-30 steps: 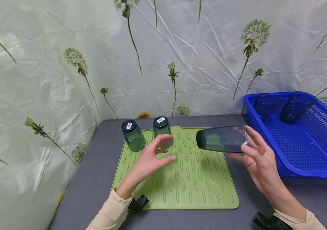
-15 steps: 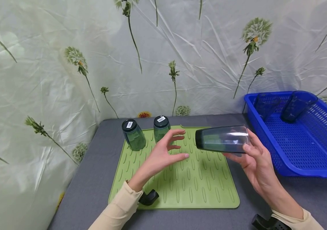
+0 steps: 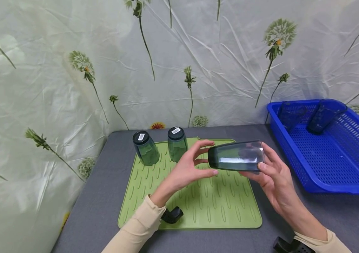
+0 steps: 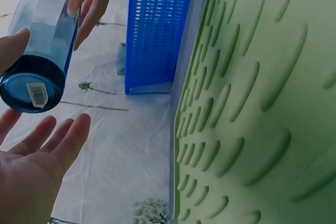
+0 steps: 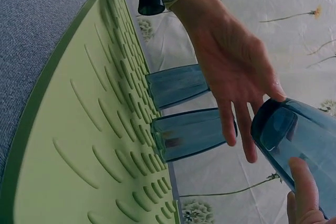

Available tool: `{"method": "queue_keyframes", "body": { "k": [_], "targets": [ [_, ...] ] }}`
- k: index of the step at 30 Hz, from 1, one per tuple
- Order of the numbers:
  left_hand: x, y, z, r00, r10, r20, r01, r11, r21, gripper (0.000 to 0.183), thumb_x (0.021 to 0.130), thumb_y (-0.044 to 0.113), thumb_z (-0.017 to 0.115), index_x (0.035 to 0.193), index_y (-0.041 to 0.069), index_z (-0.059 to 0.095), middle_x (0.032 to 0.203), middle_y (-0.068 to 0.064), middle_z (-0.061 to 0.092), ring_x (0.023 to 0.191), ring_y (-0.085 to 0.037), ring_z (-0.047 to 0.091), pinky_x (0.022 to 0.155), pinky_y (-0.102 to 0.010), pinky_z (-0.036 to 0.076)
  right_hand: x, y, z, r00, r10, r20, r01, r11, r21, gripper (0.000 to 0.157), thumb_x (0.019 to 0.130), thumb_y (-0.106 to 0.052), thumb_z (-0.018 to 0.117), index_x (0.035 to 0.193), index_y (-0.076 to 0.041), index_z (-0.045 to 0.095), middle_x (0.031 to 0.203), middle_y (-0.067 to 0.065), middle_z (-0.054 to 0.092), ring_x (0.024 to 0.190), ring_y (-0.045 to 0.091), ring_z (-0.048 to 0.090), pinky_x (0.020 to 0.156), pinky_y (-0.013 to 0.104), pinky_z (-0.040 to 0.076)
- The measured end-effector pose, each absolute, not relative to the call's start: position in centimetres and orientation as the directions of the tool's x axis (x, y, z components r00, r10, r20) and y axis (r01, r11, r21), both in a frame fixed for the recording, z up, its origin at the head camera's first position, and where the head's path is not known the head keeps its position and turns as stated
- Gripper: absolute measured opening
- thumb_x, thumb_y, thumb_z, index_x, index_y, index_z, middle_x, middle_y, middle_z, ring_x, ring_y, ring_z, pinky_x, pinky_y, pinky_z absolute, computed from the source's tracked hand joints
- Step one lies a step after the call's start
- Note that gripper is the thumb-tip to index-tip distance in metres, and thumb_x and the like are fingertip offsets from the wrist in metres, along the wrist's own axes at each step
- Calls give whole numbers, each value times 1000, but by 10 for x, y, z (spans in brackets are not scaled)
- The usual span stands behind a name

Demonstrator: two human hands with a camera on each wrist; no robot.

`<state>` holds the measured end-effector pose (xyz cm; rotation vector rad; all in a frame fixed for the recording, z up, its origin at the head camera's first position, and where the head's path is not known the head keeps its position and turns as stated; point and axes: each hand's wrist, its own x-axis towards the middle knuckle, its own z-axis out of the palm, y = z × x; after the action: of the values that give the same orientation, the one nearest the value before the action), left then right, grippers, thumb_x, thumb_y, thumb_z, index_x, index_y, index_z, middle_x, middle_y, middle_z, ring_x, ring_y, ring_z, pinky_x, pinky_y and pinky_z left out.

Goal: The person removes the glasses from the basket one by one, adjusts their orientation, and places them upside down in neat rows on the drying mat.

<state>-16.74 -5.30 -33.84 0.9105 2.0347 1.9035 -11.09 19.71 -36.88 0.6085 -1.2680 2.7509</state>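
A smoky tinted drinking glass (image 3: 236, 155) is held on its side above the green mat (image 3: 198, 214). My right hand (image 3: 275, 179) grips it near the rim, thumb in front. My left hand (image 3: 187, 170) is spread at the dark base, fingers above and thumb below. In the left wrist view, the glass base (image 4: 34, 90) bears a barcode sticker, with a gap between it and the left fingers (image 4: 71, 140). Whether the left thumb touches the glass I cannot tell. Two matching glasses stand upside down at the mat's back left: one glass (image 3: 146, 149) and another glass (image 3: 177, 144).
A blue perforated basket (image 3: 312, 172) stands to the right. Inside it are two more glasses, a leaning glass (image 3: 324, 117) and a second glass (image 3: 290, 116) in the back left corner. A flower-print sheet (image 3: 230, 70) hangs behind the grey table (image 3: 87, 218).
My left hand has moved right, up to the base of the glass. The right hand has brought the glass slightly left. The standing glasses and basket have stayed put.
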Motion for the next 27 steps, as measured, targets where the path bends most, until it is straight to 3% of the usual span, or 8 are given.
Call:
{"method": "queue_keyframes", "body": {
  "k": [14,19,27],
  "targets": [
    [-168,-47,-342,-793,553,256,288,-30,957,70,75,-7,80,137,8,50,134,-7,54,113,-18,56,98,-37,50,-110,192,-367,-943,-105,316,-204,-568,-797,57,96,7,42,150,-2,28,146,20,41,124,29,53,89,48,53],
    [-171,-46,-352,-798,542,263,278,-56,959,69,75,-9,79,136,7,51,133,-9,54,113,-19,57,97,-37,51,-110,192,-367,-947,-111,300,-190,-557,-808,58,96,6,43,151,-3,28,146,20,40,124,29,53,90,48,53],
    [-178,-48,-370,-805,517,292,296,-77,952,70,75,-3,83,136,14,55,130,-6,56,113,-19,57,95,-35,52,-111,193,-367,-948,-136,289,-174,-540,-823,58,97,5,45,151,-4,26,144,19,41,123,29,54,90,50,52]
  ]
}}
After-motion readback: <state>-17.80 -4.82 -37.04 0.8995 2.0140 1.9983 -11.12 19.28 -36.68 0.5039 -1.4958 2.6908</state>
